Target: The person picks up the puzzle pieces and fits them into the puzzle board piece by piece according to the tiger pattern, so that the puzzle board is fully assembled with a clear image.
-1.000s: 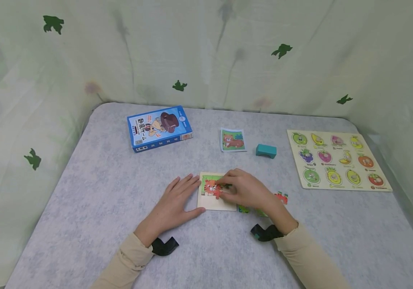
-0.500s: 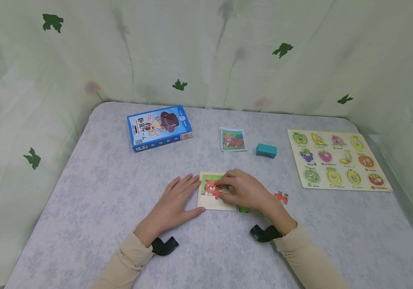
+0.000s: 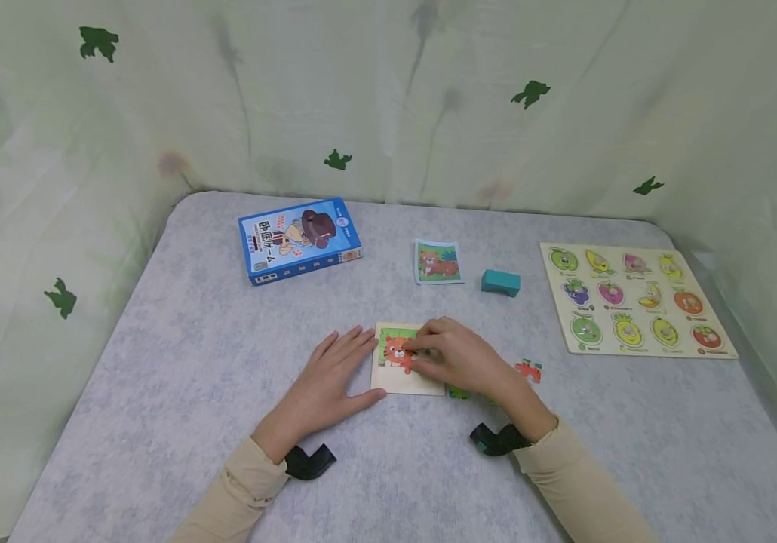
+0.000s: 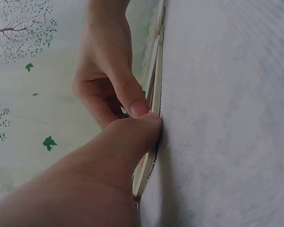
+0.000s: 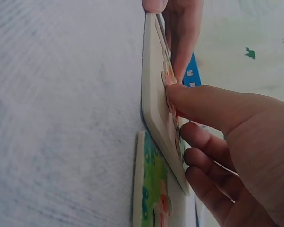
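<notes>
A small wooden jigsaw board [image 3: 407, 385] lies in the middle of the table, its lower strip bare. Set in its upper part are joined puzzle pieces showing an orange tiger face [image 3: 397, 351] on green. My left hand [image 3: 326, 385] rests beside the board with fingers spread, fingertips and thumb touching its left edge. Over the board's right half, my right hand [image 3: 459, 358] pinches a puzzle piece [image 5: 169, 97] between thumb and curled fingers, low against the board. The fingers hide most of that piece. Loose pieces lie right of the board, an orange one [image 3: 528, 370] and a green one [image 3: 459, 393].
Behind the board lie a tiger picture card [image 3: 439, 263] and a teal block [image 3: 500, 283]. A blue game box [image 3: 300, 240] is at the back left. On the right lies a fruit puzzle board [image 3: 633, 300]. Pale printed curtains [image 3: 388, 90] stand behind the table.
The right hand shifts very slightly left over the board, still pinching the piece. The left hand stays where it was.
</notes>
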The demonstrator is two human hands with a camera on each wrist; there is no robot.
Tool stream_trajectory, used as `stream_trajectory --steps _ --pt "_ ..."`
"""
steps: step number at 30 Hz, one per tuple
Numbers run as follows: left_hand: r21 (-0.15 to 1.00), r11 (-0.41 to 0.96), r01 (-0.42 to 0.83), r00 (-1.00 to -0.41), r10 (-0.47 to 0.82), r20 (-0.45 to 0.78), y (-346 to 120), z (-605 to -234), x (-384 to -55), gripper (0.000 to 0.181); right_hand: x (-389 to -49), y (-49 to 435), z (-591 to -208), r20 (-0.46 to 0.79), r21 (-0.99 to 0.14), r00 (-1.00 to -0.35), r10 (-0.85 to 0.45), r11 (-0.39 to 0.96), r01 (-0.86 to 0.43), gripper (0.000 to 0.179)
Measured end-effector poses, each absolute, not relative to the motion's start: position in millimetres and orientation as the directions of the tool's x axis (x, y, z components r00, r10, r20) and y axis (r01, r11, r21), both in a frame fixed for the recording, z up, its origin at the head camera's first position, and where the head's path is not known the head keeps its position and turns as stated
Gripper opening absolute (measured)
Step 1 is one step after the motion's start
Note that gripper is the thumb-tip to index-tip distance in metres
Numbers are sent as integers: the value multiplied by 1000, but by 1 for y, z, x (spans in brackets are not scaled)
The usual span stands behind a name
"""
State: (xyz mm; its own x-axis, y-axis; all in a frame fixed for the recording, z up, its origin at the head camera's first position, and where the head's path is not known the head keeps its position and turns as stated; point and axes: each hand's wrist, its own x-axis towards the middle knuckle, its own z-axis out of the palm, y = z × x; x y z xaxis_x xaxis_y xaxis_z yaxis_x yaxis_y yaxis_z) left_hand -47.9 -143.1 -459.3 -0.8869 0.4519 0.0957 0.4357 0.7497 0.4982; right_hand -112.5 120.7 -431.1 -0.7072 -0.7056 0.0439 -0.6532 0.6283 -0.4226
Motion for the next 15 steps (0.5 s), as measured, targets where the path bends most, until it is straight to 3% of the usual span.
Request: stream_trajectory --steps 15 --pt "496 753 433 -887 453 88 -142 -458 -47 86 -109 126 -429 20 -438 -727 -686 648 -624 36"
